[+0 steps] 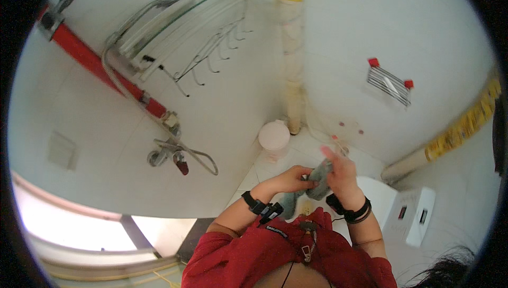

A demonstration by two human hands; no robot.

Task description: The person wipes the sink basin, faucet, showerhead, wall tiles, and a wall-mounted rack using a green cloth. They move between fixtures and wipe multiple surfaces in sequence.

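Observation:
In front of my chest, a grey-green piece of cloth [319,181] is bunched between my two hands. My left hand [294,178] is closed, pinching its left side with thumb and fingers. Around its right side is my right hand [344,174], slightly blurred, one finger pointing up and away. Below my left wrist hangs more grey-green material [289,204]; whether it is the same cloth I cannot tell. Black straps with small devices circle both wrists.
A white toilet [377,195] with a side panel [418,216] stands at my right. Beyond my hands is a pale lidded bin [274,135] beside a vertical pipe [292,76]. A shower tap [168,153], hose and glass shelf [185,18] with hooks line the left wall; a wire rack [389,84] hangs right.

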